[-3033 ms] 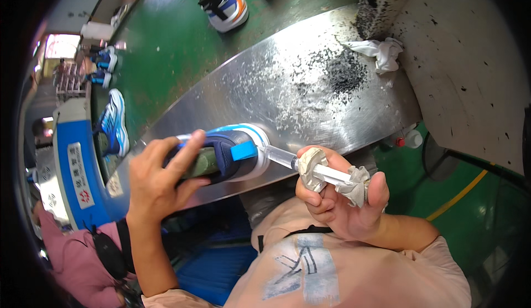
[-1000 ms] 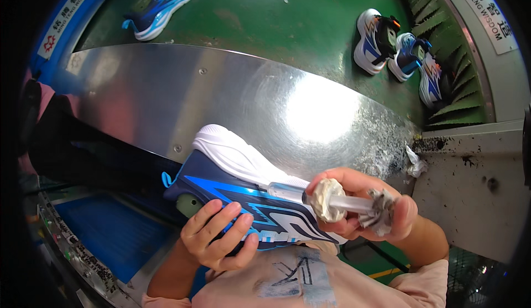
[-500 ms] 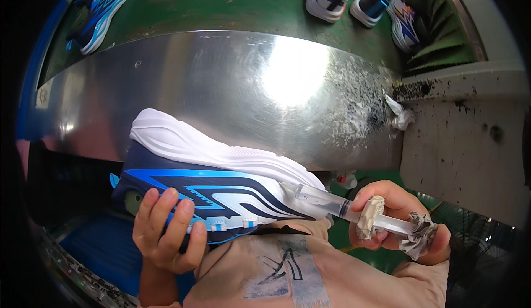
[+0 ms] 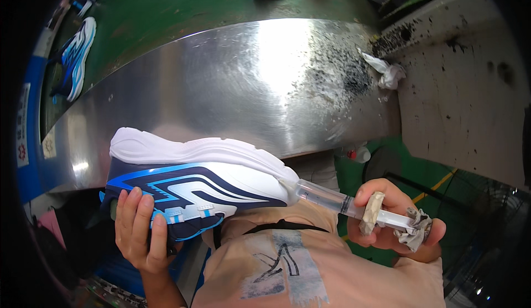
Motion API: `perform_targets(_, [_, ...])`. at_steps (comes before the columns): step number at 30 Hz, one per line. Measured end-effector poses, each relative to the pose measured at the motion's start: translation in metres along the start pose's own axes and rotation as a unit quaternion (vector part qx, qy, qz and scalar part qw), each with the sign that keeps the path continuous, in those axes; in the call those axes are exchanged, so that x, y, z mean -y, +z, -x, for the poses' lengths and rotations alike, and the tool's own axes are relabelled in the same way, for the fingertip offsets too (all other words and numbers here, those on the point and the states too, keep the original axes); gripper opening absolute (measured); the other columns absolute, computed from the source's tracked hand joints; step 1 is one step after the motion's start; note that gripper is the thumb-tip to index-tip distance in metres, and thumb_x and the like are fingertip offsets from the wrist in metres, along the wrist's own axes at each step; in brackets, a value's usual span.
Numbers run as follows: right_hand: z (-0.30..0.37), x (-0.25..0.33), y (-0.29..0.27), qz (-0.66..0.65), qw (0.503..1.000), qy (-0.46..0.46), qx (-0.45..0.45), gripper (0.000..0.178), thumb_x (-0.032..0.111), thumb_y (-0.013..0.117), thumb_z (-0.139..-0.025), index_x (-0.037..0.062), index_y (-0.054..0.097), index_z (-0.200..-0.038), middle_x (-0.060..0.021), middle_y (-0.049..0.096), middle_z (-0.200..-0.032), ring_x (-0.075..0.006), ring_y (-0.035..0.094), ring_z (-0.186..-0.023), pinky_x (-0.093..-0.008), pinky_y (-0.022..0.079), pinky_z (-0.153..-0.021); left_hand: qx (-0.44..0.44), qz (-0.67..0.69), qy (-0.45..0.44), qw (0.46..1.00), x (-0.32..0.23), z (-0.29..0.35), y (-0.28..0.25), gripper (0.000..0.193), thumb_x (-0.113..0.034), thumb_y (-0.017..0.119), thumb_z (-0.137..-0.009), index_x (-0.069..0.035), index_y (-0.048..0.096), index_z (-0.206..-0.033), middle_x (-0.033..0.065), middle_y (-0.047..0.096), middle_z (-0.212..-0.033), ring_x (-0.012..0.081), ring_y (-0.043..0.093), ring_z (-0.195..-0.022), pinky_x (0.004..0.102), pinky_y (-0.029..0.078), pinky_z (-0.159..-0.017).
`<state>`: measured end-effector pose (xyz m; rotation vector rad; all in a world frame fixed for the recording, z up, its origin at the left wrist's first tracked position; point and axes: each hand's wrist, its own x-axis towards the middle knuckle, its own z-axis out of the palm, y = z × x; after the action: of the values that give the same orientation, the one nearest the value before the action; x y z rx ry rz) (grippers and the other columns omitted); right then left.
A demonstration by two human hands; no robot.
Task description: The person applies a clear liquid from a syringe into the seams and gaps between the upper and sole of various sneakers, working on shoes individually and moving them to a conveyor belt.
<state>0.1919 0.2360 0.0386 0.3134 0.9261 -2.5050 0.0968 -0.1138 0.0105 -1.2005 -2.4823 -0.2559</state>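
A running shoe (image 4: 204,180) in navy, blue and white lies on its side in the air in front of me, its thick white sole facing away. My left hand (image 4: 141,230) grips it at the collar and lace side, with the fingers across the upper. In my right hand (image 4: 392,214) is a clear plastic syringe (image 4: 323,196), its flange and plunger end wrapped in dirty whitish material. The thumb rests on the plunger end. The tip of the syringe meets the shoe at the toe, near the line between upper and sole.
Beyond the shoe is a steel ledge (image 4: 182,81), worn and speckled at its right, with crumpled white tissue (image 4: 389,74). A green belt (image 4: 204,3) behind it carries several shoes, one at the left (image 4: 74,59). A stained panel (image 4: 459,97) stands at right.
The view has turned, so the belt and ledge shift in the picture. Shoe and left hand sit slightly farther left, and the syringe tip has moved along to the shoe's toe end.
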Motion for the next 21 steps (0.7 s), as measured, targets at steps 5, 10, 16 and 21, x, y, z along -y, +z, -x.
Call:
perform_targets(5, [0.011, -0.017, -0.007, -0.009, 0.998, -0.055, -0.029, 0.128, 0.091, 0.054, -0.059, -0.0078, 0.029, -0.135, -0.006, 0.046, -0.091, -0.0074, 0.04, -0.073, -0.0205, 0.03, -0.061, 0.003, 0.003, 0.018, 1.0, 0.004, -0.014, -0.001, 0.052, -0.024, 0.075, -0.08, -0.002, 0.05, -0.12, 0.0228, 0.061, -0.118, 0.044, 0.062, -0.105, 0.0567, 0.05, -0.092])
perform_targets(10, [0.016, -0.026, -0.005, -0.067, 0.994, -0.073, -0.044, 0.124, 0.082, 0.065, -0.063, -0.0095, 0.025, -0.137, -0.0066, 0.045, -0.099, -0.0087, 0.041, -0.079, -0.0217, 0.033, -0.067, 0.024, 0.011, 0.028, 0.999, 0.009, -0.035, -0.003, 0.051, -0.027, 0.074, -0.08, -0.003, 0.051, -0.119, 0.0211, 0.062, -0.115, 0.0423, 0.062, -0.105, 0.057, 0.05, -0.091])
perform_targets(16, [0.01, -0.044, 0.003, -0.063, 0.989, -0.125, -0.042, 0.119, 0.068, 0.075, -0.067, -0.0069, 0.022, -0.142, -0.0085, 0.046, -0.116, -0.0112, 0.045, -0.099, -0.0245, 0.038, -0.084, 0.067, 0.051, 0.024, 0.996, 0.014, -0.066, -0.006, 0.057, -0.023, 0.081, -0.068, 0.0, 0.057, -0.115, 0.0221, 0.063, -0.114, 0.0416, 0.063, -0.103, 0.0502, 0.05, -0.093])
perform_targets(21, [-0.002, -0.06, 0.001, -0.005, 0.984, -0.17, -0.046, 0.112, 0.067, 0.071, -0.071, -0.005, 0.023, -0.142, -0.0076, 0.047, -0.115, -0.0108, 0.047, -0.096, -0.0249, 0.04, -0.082, 0.11, 0.123, 0.009, 0.986, 0.025, -0.102, 0.001, 0.065, -0.016, 0.088, -0.052, 0.0, 0.062, -0.11, 0.0209, 0.066, -0.108, 0.0384, 0.066, -0.097, 0.0418, 0.052, -0.086])
